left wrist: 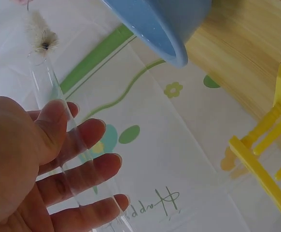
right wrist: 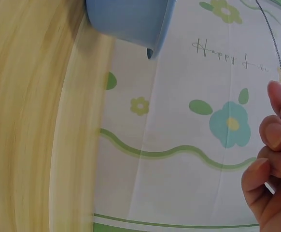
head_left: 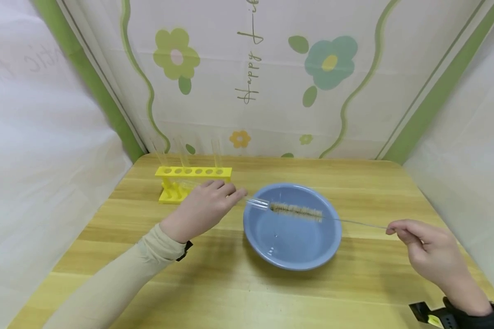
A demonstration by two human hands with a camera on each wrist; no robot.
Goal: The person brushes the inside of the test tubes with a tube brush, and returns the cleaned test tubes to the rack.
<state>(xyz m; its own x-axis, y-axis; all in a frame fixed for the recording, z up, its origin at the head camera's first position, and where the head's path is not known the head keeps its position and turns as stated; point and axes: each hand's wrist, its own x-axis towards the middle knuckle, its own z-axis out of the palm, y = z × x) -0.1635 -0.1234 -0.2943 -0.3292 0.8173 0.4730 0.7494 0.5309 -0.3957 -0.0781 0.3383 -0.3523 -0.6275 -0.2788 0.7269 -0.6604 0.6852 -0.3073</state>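
My left hand point(head_left: 206, 205) holds a clear glass test tube point(head_left: 258, 204) between thumb and fingers, its mouth pointing right over the blue basin point(head_left: 292, 266). In the left wrist view, the thumb presses the tube point(left wrist: 45, 79) against the spread fingers. A test tube brush point(head_left: 298, 211) with pale bristles lies in line with the tube, its tip right at the mouth; whether the tip is inside, I cannot tell. Off to the right, my right hand point(head_left: 434, 251) pinches the end of the brush's thin twisted wire handle point(right wrist: 274, 41).
A yellow test tube rack point(head_left: 193, 172) stands behind the left hand, with three clear tubes upright in it. The basin has some water drops inside. Patterned white cloth point(head_left: 214, 109) hangs behind the wooden table point(head_left: 263, 297), and white cloth flanks both sides.
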